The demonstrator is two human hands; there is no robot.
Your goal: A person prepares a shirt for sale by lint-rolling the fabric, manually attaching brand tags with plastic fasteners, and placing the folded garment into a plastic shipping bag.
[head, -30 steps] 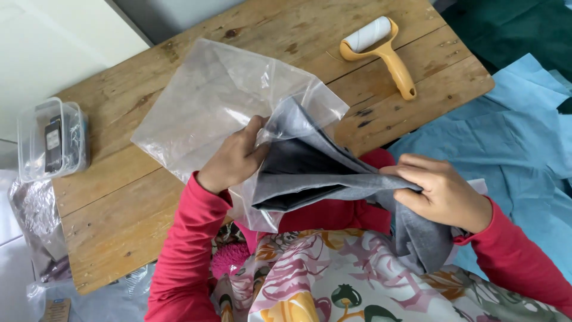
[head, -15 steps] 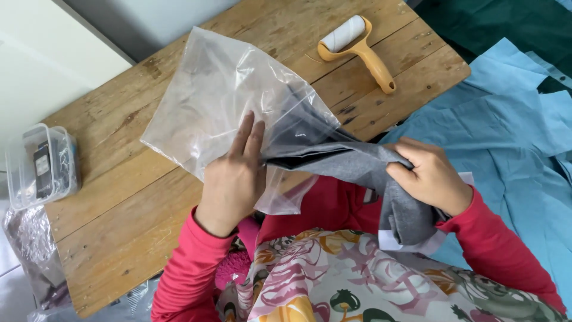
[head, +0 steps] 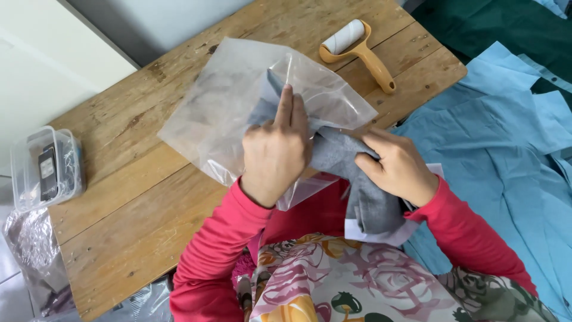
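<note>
Grey cloth going halfway into a clear plastic bag

The grey cloth (head: 348, 164) is lying partly inside the clear plastic bag (head: 238, 107) at the surface's (head: 137, 209) centre; the left hand (head: 277, 152) is pressing flat on it, fingers extended, while the right hand (head: 396, 164) is gripping its outer end. A yellow lint roller (head: 357, 50) is lying at one o'clock.

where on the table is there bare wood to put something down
Bare wood shows on the table between the clear box at the left edge and the plastic bag, and along the near left corner. A smaller strip lies beside the lint roller. It is crowded where the left hand and right hand work the grey cloth.
</note>
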